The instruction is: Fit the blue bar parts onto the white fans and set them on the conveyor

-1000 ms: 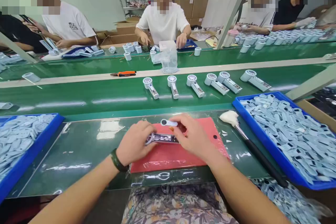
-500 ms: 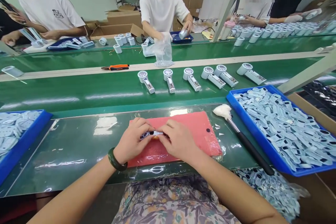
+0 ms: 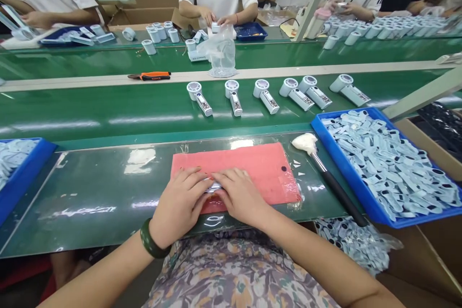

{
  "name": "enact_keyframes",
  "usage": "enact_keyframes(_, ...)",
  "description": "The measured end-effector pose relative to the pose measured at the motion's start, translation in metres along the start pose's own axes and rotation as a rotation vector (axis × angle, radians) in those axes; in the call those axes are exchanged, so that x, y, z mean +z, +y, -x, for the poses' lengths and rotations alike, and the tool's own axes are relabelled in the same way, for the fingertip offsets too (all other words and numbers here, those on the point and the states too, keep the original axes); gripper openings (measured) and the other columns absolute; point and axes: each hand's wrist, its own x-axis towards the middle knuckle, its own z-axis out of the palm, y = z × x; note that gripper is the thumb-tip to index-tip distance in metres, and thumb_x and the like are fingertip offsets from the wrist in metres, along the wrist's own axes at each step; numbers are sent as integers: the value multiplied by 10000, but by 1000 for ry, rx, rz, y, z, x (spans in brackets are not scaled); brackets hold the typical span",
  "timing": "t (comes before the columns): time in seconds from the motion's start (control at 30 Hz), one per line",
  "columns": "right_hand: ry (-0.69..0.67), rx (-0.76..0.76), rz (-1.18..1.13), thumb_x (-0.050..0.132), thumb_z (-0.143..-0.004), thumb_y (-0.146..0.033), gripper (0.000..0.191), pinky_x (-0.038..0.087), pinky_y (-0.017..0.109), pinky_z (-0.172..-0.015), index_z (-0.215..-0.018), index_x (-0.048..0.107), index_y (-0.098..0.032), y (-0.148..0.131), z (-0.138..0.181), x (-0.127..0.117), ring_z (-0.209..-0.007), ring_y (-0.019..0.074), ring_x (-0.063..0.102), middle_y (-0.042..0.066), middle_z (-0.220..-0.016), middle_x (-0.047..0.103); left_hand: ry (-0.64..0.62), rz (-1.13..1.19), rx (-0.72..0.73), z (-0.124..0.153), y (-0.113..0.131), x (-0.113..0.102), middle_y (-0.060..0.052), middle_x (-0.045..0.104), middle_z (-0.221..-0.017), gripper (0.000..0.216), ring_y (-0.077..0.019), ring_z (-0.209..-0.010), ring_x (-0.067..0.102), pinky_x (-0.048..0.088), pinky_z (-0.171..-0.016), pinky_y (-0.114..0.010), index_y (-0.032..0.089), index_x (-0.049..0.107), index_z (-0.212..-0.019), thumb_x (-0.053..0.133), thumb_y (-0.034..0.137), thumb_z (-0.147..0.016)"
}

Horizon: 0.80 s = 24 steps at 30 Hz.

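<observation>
Both hands meet over a red pad [image 3: 260, 163] on the bench. Between their fingertips lies a small light-blue plastic cover [image 3: 214, 186], mostly hidden, with a shiny strip showing. My left hand [image 3: 180, 204], with a dark green bangle at the wrist, is closed on the cover's left end. My right hand [image 3: 240, 195] grips the right end with thumb and fingers. A black dot [image 3: 284, 169] marks the pad's right side.
A mallet [image 3: 334, 183] with a white-wrapped head lies to the right. Blue trays of plastic parts stand right [image 3: 390, 221] and left [image 3: 43, 159]. Several handheld fans [image 3: 267, 96] and orange pliers [image 3: 153, 76] lie ahead. Across the belt, a co-worker's hands [image 3: 220, 19] handle a part.
Both hands have moved slightly nearer me on the pad, and the cover now shows a shiny strip. The view has tilted down. The co-worker opposite has brought both hands together.
</observation>
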Motion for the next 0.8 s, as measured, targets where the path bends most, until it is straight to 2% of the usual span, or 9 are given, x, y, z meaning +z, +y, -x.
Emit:
enact_keyframes(0.07,13,5,35,521,-1028,-211,372,431,473,-996,-1395,569,-168,1,-1,3,-1166,282,538,125,-1310,629,17,-13,7,-2,1,1,-94,725,-1130,247,-297,-1152,618,536,-971,-488,185,670,-1142,465,214,-1007)
enact_keyframes(0.2,-1,-90,6,576,-1015,-257,363,434,432,-977,-1369,576,-179,6,-2,2,-1159,267,536,110,-1287,629,-54,1,34,-7,-3,-3,-90,718,-1162,234,-282,-1161,615,533,-1000,-473,186,659,-1165,504,244,-1000)
enact_keyframes(0.37,29,-84,68,579,-1003,-249,401,448,483,-943,-1389,563,-144,6,-3,2,-1114,297,548,128,-1251,636,-56,-17,40,-7,-4,-4,-94,711,-1143,233,-265,-1107,626,536,-970,-459,178,650,-1150,480,191,-991)
enact_keyframes(0.47,53,-71,-6,600,-984,-238,392,468,486,-956,-1366,585,-153,5,-3,5,-1122,289,570,108,-1247,654,-87,-81,58,-7,1,-6,-100,700,-1149,236,-300,-1145,604,516,-992,-516,182,644,-1173,524,217,-973)
enact_keyframes(0.57,163,-104,-114,647,-946,-230,461,474,481,-1027,-1394,559,-163,9,2,8,-1213,273,560,99,-1357,619,-133,-226,99,-14,-3,-14,-103,698,-1093,231,-321,-1076,609,505,-980,-571,189,657,-1143,574,204,-928)
enact_keyframes(0.63,282,-132,-120,651,-935,-240,504,459,494,-1080,-1419,533,-167,17,9,7,-1303,279,514,112,-1456,551,-156,-326,142,-27,-23,-25,-96,701,-1076,236,-311,-1054,613,505,-979,-564,197,673,-1103,550,140,-910)
enact_keyframes(0.7,391,-114,-58,595,-957,-244,463,461,517,-1089,-1411,537,-174,28,20,2,-1331,291,498,124,-1492,518,-158,-444,164,-49,-56,-40,-103,698,-1135,279,-327,-1156,589,487,-1010,-568,211,698,-1082,510,96,-911)
enact_keyframes(0.8,510,-11,62,494,-1004,-245,376,496,521,-1054,-1368,568,-189,50,41,-16,-1289,289,546,125,-1442,568,-108,-621,57,-90,-115,-63,-124,621,-1343,294,-371,-1380,450,428,-1071,-600,200,737,-1057,475,114,-955)
